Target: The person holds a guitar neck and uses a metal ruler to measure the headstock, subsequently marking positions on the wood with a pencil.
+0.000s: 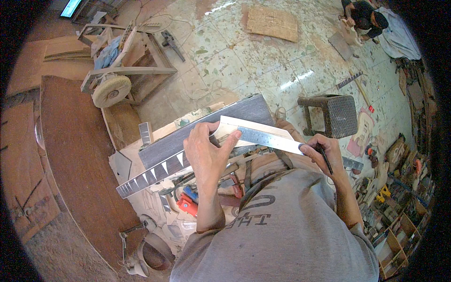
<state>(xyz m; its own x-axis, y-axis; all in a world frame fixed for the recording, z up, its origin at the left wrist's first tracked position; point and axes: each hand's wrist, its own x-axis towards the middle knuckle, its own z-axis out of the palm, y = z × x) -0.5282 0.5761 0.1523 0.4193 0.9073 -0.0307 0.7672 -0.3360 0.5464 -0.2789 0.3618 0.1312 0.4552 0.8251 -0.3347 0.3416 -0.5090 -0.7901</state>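
A steel ruler (263, 137) lies lengthwise along a pale, flat-faced piece (235, 124), which looks like wood, in front of my body. My left hand (206, 148) is closed round the left end of the pale piece, its thumb pressing the ruler's left end. Pinched in my right hand (324, 149) is the ruler's right end, and a thin dark pen or pencil (324, 159) slants down from the same fingers. Beyond the left hand is a long dark grey block (188, 136). A dark fretboard (152, 175) with white triangular inlays extends left from under that hand.
A red and blue tool (188, 203) lies among scraps below my left wrist. On the left are a brown bench (70, 164) and a wooden frame with a round disc (112, 90). A woven stool (331, 115) stands right. Another person (364, 21) crouches at far right.
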